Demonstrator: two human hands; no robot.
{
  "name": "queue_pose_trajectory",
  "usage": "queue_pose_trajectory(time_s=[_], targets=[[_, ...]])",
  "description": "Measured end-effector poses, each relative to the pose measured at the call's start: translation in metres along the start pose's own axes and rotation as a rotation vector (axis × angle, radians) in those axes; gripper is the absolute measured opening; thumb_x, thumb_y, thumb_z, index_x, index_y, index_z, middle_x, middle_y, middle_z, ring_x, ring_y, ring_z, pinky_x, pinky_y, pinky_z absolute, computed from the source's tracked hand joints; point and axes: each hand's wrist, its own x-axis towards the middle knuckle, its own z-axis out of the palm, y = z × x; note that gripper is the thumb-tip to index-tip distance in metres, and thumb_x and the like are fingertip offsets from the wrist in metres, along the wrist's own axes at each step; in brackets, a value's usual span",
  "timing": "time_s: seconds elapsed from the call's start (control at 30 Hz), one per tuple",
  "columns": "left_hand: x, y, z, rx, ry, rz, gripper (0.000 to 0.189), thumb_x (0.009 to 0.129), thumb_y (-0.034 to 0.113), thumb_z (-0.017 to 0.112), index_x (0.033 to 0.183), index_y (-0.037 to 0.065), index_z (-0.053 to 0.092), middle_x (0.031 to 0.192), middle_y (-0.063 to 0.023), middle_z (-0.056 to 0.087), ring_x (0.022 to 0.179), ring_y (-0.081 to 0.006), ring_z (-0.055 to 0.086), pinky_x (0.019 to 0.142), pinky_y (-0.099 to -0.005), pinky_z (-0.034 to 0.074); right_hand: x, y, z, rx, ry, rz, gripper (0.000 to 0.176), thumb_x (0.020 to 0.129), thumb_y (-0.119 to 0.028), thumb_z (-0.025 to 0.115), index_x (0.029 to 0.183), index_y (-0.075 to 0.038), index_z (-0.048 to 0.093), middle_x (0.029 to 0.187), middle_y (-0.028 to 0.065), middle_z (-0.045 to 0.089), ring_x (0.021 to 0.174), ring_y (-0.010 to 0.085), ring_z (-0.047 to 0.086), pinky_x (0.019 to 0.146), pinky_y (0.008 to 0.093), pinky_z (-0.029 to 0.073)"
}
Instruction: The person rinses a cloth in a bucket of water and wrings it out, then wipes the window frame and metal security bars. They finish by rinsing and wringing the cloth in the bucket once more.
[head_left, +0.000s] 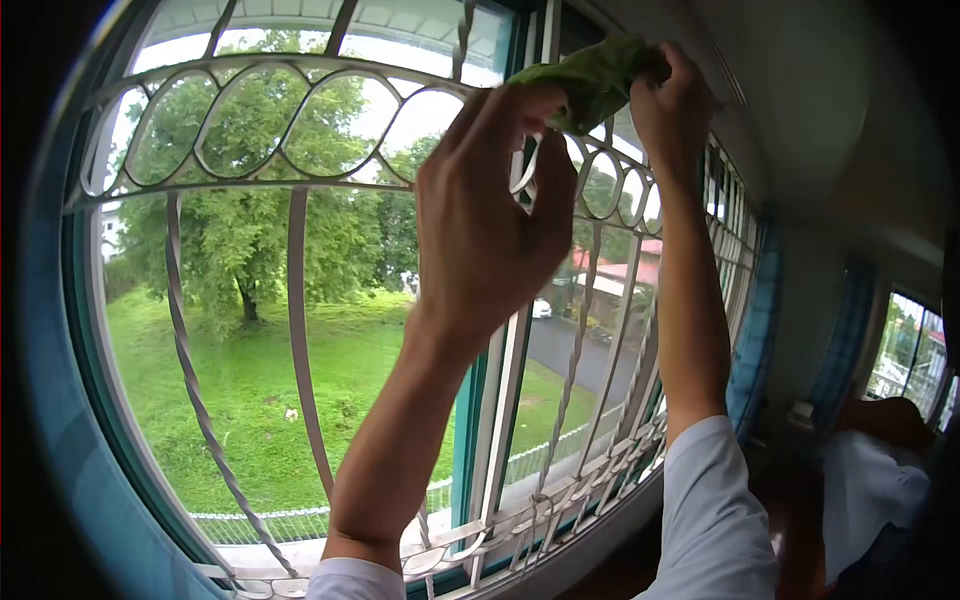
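Note:
Both arms reach up in front of a window with a white metal grille [300, 185]. A crumpled green cloth [595, 82] stretches between my two hands, level with the grille's upper band of ovals. My left hand [490, 190] has its fingers and thumb curled round the cloth's left end. Higher and to the right, my right hand [678, 105] pinches the other end. The cloth hides part of the grille and window frame behind it.
Twisted bars [200, 400] run down the grille close to my left forearm. A blue curtain [45, 330] hangs at the left edge, and another blue curtain [765, 330] hangs farther right. White fabric [870, 490] lies at lower right. Outside are a tree [250, 190] and grass.

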Motion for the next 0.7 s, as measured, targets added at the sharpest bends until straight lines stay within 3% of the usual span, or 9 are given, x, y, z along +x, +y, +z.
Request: queue_pose_trajectory(time_s=[0.1,0.13,0.17,0.27,0.37,0.5,0.53,0.6,0.7], targets=[[0.025,-0.024,0.011,0.153,-0.029,0.065,0.015,0.097,0.007,0.064,0.109,0.003,0.073,0.096,-0.0098,0.075,0.091,-0.0184,0.074,0.087,-0.0343,0.059,0.004,0.023,0.038,0.029,0.112,0.000,0.022,0.079,-0.017,0.071,0.098,-0.005,0.074,0.086,0.0220,0.073,0.083,0.0418,0.072,0.081,0.0521,0.056],[0.032,-0.030,0.015,0.189,-0.029,0.055,0.015,0.098,0.010,0.065,0.108,0.004,0.074,0.094,-0.0094,0.075,0.091,-0.0182,0.073,0.087,-0.0350,0.059,0.012,0.028,0.057,0.064,0.074,0.019,0.031,0.079,-0.024,0.068,0.099,-0.001,0.073,0.092,0.0262,0.073,0.094,0.0442,0.072,0.088,0.0523,0.056],[0.038,-0.035,0.020,0.247,-0.034,0.037,0.015,0.098,0.012,0.065,0.108,0.004,0.074,0.094,-0.0096,0.075,0.089,-0.0179,0.073,0.088,-0.0358,0.059,0.020,0.016,0.074,0.140,-0.072,0.266,0.034,0.087,-0.004,0.066,0.118,0.007,0.069,0.124,0.0285,0.066,0.112,0.0442,0.065,0.098,0.0516,0.055],[0.049,-0.046,0.031,0.379,-0.063,0.031,0.015,0.099,0.017,0.066,0.100,0.005,0.075,0.095,-0.0078,0.076,0.087,-0.0174,0.073,0.085,-0.0389,0.060,0.051,0.013,0.131,0.096,0.050,0.260,0.035,0.086,-0.001,0.065,0.119,0.007,0.069,0.119,0.0295,0.068,0.110,0.0436,0.066,0.098,0.0526,0.054],[0.059,-0.057,0.038,0.478,-0.145,0.247,0.011,0.086,-0.002,0.065,0.097,0.000,0.066,0.089,-0.0157,0.071,0.083,-0.0317,0.072,0.077,-0.0388,0.058,0.053,-0.001,0.127,0.295,-0.074,0.395,0.029,0.085,-0.002,0.065,0.112,0.007,0.071,0.113,0.0295,0.070,0.105,0.0432,0.068,0.092,0.0519,0.057],[0.070,-0.070,0.027,0.518,-0.215,0.386,0.009,0.085,-0.001,0.068,0.093,0.003,0.068,0.089,-0.0141,0.072,0.086,-0.0327,0.071,0.078,-0.0399,0.057,-0.028,0.011,0.082,0.332,-0.426,0.193,0.020,0.092,-0.008,0.058,0.098,0.007,0.070,0.097,0.0307,0.071,0.083,0.0456,0.070,0.067,0.0532,0.056],[0.073,-0.070,0.027,0.519,-0.212,0.390,0.009,0.085,-0.001,0.068,0.093,0.003,0.068,0.089,-0.0141,0.072,0.086,-0.0327,0.071,0.078,-0.0399,0.057,-0.049,0.022,0.078,0.305,-0.480,-0.070,0.021,0.075,-0.020,0.072,0.086,-0.002,0.070,0.084,0.0228,0.072,0.081,0.0387,0.072,0.076,0.0486,0.057],[0.076,-0.071,0.030,0.571,-0.167,0.413,0.008,0.085,0.001,0.069,0.093,0.003,0.068,0.091,-0.0147,0.072,0.088,-0.0329,0.071,0.080,-0.0414,0.057,-0.074,0.016,0.057,-0.042,-0.231,-0.471,0.017,0.077,-0.018,0.071,0.082,-0.002,0.068,0.077,0.0196,0.069,0.075,0.0361,0.071,0.072,0.0480,0.057],[0.080,-0.075,0.045,0.596,-0.206,0.339,0.008,0.087,0.005,0.069,0.095,0.003,0.069,0.094,-0.0167,0.072,0.091,-0.0336,0.071,0.081,-0.0430,0.057,-0.057,0.005,0.067,0.137,-0.162,-0.178,0.016,0.079,-0.015,0.071,0.085,0.000,0.067,0.072,0.0176,0.067,0.071,0.0353,0.070,0.069,0.0487,0.057]])
